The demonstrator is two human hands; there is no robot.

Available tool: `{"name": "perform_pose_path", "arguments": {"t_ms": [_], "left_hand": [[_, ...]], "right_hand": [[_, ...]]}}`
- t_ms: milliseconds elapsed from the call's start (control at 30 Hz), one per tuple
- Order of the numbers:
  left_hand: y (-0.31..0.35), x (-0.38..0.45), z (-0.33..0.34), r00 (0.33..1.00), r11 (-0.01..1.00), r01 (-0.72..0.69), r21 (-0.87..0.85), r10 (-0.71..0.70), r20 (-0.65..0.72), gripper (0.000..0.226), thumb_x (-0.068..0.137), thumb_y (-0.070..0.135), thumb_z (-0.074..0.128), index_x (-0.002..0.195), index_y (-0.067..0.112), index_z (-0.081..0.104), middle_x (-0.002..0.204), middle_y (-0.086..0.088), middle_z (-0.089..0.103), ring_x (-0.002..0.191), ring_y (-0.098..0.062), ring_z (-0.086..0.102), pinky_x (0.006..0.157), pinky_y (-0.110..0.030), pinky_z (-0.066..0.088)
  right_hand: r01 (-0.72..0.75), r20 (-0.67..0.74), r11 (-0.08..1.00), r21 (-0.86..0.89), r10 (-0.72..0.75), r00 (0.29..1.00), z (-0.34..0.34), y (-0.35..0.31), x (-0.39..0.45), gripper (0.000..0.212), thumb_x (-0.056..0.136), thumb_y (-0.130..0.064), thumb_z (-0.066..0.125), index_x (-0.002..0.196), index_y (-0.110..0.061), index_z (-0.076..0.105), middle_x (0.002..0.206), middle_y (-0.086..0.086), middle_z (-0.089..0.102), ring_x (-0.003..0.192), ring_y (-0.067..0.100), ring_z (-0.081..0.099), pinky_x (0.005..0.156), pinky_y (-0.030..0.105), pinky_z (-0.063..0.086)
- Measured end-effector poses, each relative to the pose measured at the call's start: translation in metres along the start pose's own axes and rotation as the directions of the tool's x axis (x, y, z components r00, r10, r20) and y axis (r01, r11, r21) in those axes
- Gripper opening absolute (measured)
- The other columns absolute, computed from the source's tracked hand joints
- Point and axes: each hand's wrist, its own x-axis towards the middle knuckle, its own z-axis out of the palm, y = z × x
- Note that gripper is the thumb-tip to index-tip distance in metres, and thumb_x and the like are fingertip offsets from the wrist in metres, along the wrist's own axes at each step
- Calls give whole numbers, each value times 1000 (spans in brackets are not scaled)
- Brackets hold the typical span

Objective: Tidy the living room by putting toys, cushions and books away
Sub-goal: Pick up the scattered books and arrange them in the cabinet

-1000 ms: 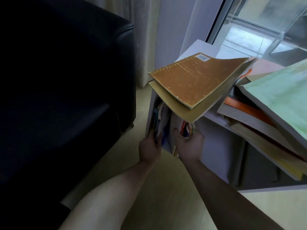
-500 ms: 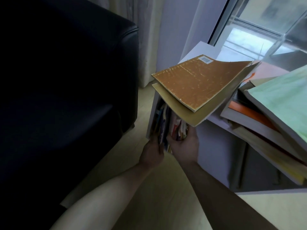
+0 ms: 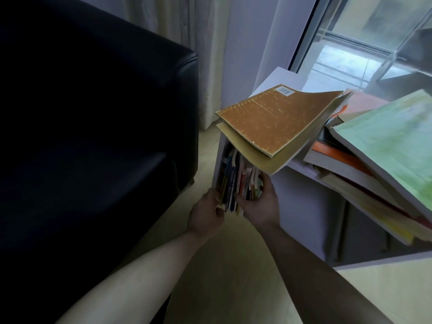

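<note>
A bundle of several thin colourful books [image 3: 238, 181] stands upright in the left compartment of a low white shelf unit [image 3: 301, 190]. My left hand [image 3: 205, 213] grips the bundle's left side at its lower edge. My right hand [image 3: 261, 206] wraps round the bundle's right side, thumb on the spines. Above them an orange-brown book [image 3: 275, 118] lies on a yellowish book [image 3: 257, 160]; both overhang the shelf's top edge.
A black leather sofa [image 3: 93, 136] fills the left, close to the shelf. A slanting pile of books with a green-covered one [image 3: 392, 141] on top lies at the right. Curtains [image 3: 205, 54] and a glass door [image 3: 374, 43] stand behind. The floor [image 3: 224, 265] is pale wood.
Both hands have pushed the bundle of thin books further into the shelf compartment, and the books stand tighter together. The view has shifted slightly to the left.
</note>
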Motion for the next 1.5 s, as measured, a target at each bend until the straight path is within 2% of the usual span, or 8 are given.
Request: {"name": "perform_pose_path", "arguments": {"t_ms": [200,433,600,767,967,1100,1333,1500], "left_hand": [[9,-5,-25,999,1000,10,13,-9,-37,28,95,9,63,114,27,53,100,17,52,90,-5,55,60,-11,37],[33,-4,-72,996,996,-45,79,39,79,49,92,16,71,135,26,50,114,10,59,106,-13,64,82,-29,58],[82,6,-132,978,949,-84,303,20,206,42,90,24,74,127,30,55,106,7,65,90,-13,67,75,-32,62],[149,4,-188,927,840,-239,486,49,372,21,88,36,67,108,31,64,101,6,68,88,-14,67,77,-38,63],[201,-39,-212,921,894,-368,256,313,231,13,87,39,68,100,36,68,93,19,68,87,-5,66,79,-34,62],[234,-53,-201,887,894,-447,12,442,135,26,89,33,72,113,33,61,106,16,65,92,-5,65,82,-33,61],[297,-43,-169,737,717,-671,191,613,285,78,77,46,73,148,36,42,153,11,35,141,-16,34,119,-40,34],[328,-28,-149,895,957,-276,-88,289,340,94,79,60,70,157,25,31,157,-2,39,138,-25,42,111,-43,41]], "right_hand": [[-31,14,999,-31,32,999,4,-6,-2,102,70,-40,87,153,-33,28,145,-1,50,131,26,52,101,40,50],[-207,233,921,-330,292,927,-32,-31,-13,111,72,-32,88,157,-20,18,148,11,42,131,33,49,98,39,50],[-16,429,755,-656,390,815,-95,-100,-40,70,84,-42,78,142,-18,49,129,4,61,99,18,61,88,30,56],[19,480,944,-331,151,864,-149,-155,-89,41,88,-37,73,126,-33,59,114,-13,65,97,1,63,77,19,52],[233,105,965,-121,-221,970,-185,-167,-134,23,87,-27,69,108,-36,74,87,-18,73,80,0,68,72,23,59],[333,-335,943,-4,-315,888,-223,-171,-145,21,88,-16,69,93,-35,75,74,-11,68,60,12,61,58,25,48],[225,-672,954,199,-34,740,-273,-137,-145,27,88,-17,72,110,-30,67,103,-13,66,88,10,64,73,22,49],[-68,-489,909,412,283,825,-287,-104,-137,60,87,-36,77,139,-22,49,124,0,60,111,18,62,87,34,50]]}}
